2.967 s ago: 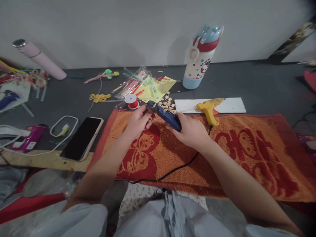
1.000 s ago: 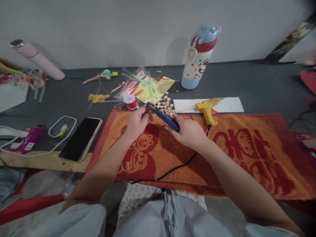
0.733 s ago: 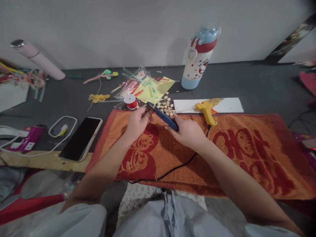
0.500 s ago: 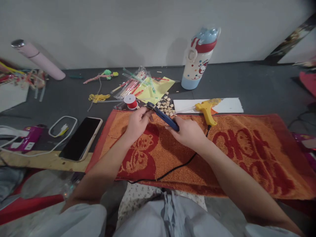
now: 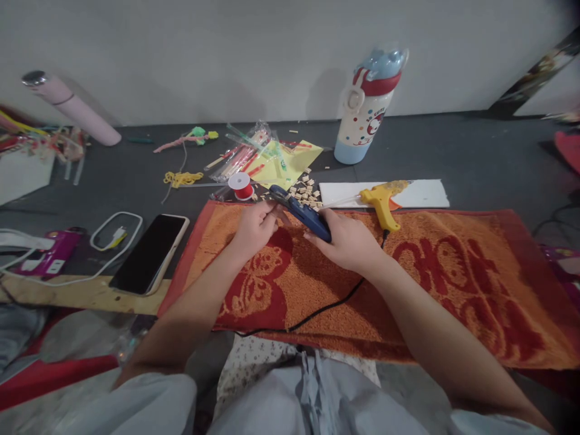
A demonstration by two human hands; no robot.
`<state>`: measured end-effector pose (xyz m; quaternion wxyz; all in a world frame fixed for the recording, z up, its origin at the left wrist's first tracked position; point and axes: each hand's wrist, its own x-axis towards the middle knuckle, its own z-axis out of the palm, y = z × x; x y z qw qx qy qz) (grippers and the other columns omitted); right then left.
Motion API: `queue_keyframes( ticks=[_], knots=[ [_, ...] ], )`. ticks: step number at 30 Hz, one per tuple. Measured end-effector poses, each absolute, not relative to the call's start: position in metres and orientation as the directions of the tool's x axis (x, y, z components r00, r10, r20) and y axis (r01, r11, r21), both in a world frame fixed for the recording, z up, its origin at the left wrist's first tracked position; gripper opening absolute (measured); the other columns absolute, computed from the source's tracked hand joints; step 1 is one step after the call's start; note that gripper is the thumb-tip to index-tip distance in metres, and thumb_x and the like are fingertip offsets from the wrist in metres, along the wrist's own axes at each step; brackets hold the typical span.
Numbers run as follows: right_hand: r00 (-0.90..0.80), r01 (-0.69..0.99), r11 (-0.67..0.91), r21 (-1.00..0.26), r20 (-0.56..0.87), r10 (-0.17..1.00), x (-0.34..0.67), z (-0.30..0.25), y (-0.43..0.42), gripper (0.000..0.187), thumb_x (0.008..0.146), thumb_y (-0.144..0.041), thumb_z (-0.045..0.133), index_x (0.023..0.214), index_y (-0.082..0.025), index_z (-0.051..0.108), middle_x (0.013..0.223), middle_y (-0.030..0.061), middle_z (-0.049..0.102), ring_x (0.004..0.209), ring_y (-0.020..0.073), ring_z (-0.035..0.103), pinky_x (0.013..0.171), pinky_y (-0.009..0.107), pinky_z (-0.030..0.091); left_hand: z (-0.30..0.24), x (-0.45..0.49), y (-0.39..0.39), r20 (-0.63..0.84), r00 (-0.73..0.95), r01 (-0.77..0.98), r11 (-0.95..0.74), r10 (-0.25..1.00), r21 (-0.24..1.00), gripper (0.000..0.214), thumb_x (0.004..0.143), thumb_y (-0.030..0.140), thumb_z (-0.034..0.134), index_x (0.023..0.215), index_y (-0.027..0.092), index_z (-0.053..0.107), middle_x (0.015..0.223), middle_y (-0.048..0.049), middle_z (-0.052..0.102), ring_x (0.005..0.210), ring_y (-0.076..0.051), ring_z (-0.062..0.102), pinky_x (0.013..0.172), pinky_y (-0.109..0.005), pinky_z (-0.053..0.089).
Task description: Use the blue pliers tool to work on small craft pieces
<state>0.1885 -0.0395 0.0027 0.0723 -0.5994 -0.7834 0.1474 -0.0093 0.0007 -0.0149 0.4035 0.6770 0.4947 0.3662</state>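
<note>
We find the dark blue tool (image 5: 302, 214) at the centre of the frame, above the upper edge of an orange and red towel (image 5: 330, 272). Long axis runs on a slant, upper left to lower right; the narrow head points to the upper left, while the thicker handle end sits at the lower right. We note the right hand (image 5: 351, 240) wrapped around that handle end, thumb along the near side. Left hand (image 5: 254, 229) is at the tool's head, finger and thumb drawn narrow; whether they pinch something we cannot tell, the spot being small and blurred.

Just beyond the tool, centre of frame: a scatter of small wooden pieces (image 5: 308, 194) on the dark table (image 5: 444, 148), beside a yellow sheet (image 5: 302, 158). Red spool (image 5: 243, 190) stands near the left hand, to its upper side. Right of centre we see a yellow glue gun (image 5: 383, 202) lying across a white board (image 5: 428, 192), its black cord (image 5: 326, 307) trailing over the towel. Upper right of centre, a patterned bottle (image 5: 366, 115) stands; left of the towel lies a phone (image 5: 150, 251), screen dark.
</note>
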Motion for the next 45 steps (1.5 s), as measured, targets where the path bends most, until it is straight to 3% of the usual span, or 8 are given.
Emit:
queue_keyframes(
  ticks=[8, 20, 37, 45],
  knots=[
    [-0.301, 0.902, 0.263, -0.344, -0.063, 0.951, 0.192, 0.004, -0.04, 0.043, 0.089, -0.051, 0.046, 0.112, -0.014, 0.051, 0.097, 0.0131, 0.071, 0.086, 0.0299, 0.067, 0.066, 0.032, 0.042, -0.007, -0.006, 0.0, 0.042, 0.265, 0.404, -0.15, 0.963, 0.903, 0.022, 0.087, 0.022, 0.043, 0.078, 0.017, 0.062, 0.062, -0.002, 0.065, 0.044, -0.009, 0.043, 0.046, -0.021, 0.036],
    [-0.286, 0.906, 0.25, -0.341, -0.057, 0.957, 0.19, 0.0, -0.039, 0.043, 0.089, -0.052, 0.046, 0.111, -0.015, 0.052, 0.097, 0.0127, 0.071, 0.082, 0.0283, 0.067, 0.064, 0.031, 0.041, 0.0, -0.002, -0.004, -0.083, 0.23, 0.317, 0.006, 0.97, 0.948, 0.03, 0.09, 0.032, 0.042, 0.065, 0.018, 0.048, 0.05, 0.0021, 0.052, 0.039, -0.006, 0.03, 0.043, -0.021, 0.025],
    [-0.231, 0.955, 0.204, -0.216, -0.106, 0.967, 0.181, 0.005, -0.044, 0.041, 0.092, -0.049, 0.04, 0.11, -0.015, 0.053, 0.091, 0.0127, 0.072, 0.077, 0.0284, 0.068, 0.059, 0.031, 0.037, -0.01, -0.005, -0.003, 0.086, 0.212, 0.461, -0.178, 0.973, 0.87, 0.033, 0.09, 0.032, 0.041, 0.061, 0.018, 0.049, 0.053, 0.0007, 0.056, 0.05, -0.009, 0.05, 0.049, -0.022, 0.035],
    [-0.23, 0.948, 0.198, -0.248, -0.111, 0.967, 0.179, 0.003, -0.041, 0.039, 0.093, -0.049, 0.039, 0.105, -0.014, 0.054, 0.088, 0.0131, 0.072, 0.076, 0.0276, 0.068, 0.059, 0.03, 0.035, -0.007, -0.003, -0.003, 0.098, 0.212, 0.479, -0.191, 0.972, 0.857, 0.041, 0.092, 0.035, 0.04, 0.056, 0.019, 0.05, 0.051, -0.0001, 0.054, 0.053, -0.011, 0.052, 0.052, -0.023, 0.037]
  ],
)
